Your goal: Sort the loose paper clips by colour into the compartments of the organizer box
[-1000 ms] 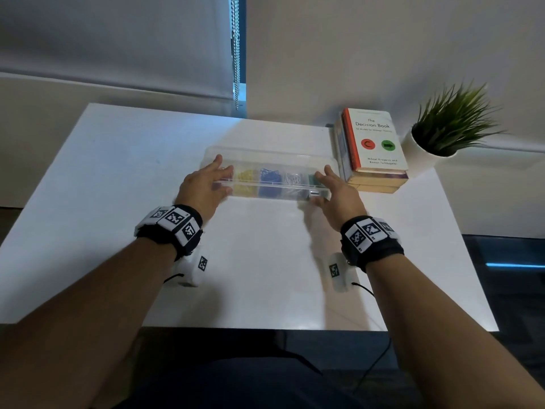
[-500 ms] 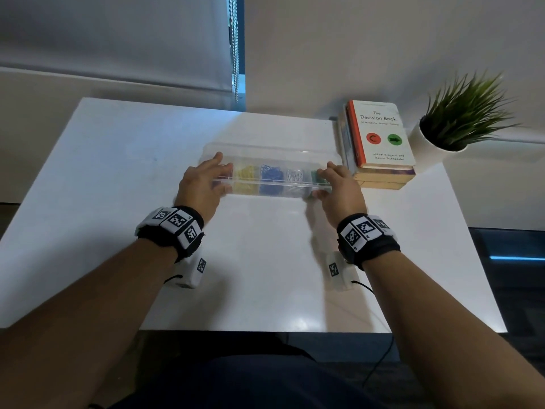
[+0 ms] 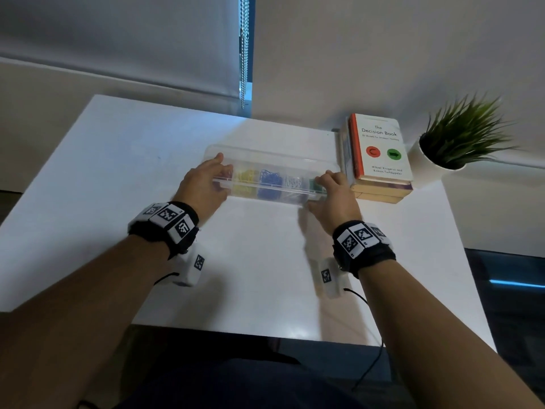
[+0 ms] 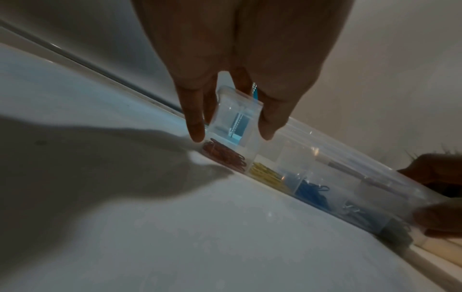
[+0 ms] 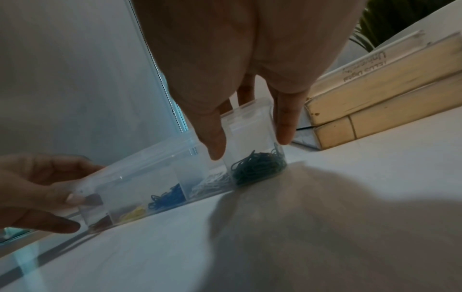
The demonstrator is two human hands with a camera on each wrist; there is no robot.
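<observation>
Stacked books (image 3: 380,154) beside a potted plant (image 3: 460,140) on a white table (image 3: 118,172).

A white table (image 3: 118,178) carries three things. The clear box (image 3: 271,172) of sorted clips lies near its centre, toward twelve o'clock. A stack of books (image 3: 379,160) sits just beside the box at two o'clock, with a potted plant (image 3: 460,143) farther right at the corner.

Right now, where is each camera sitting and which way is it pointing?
Head: above the table, looking forward and down; both forearms, left hand, right hand on the box.
Left wrist: low, along its fingers at the box's red end.
Right wrist: low, along its fingers at the green end, books behind.
All share the box.
</observation>
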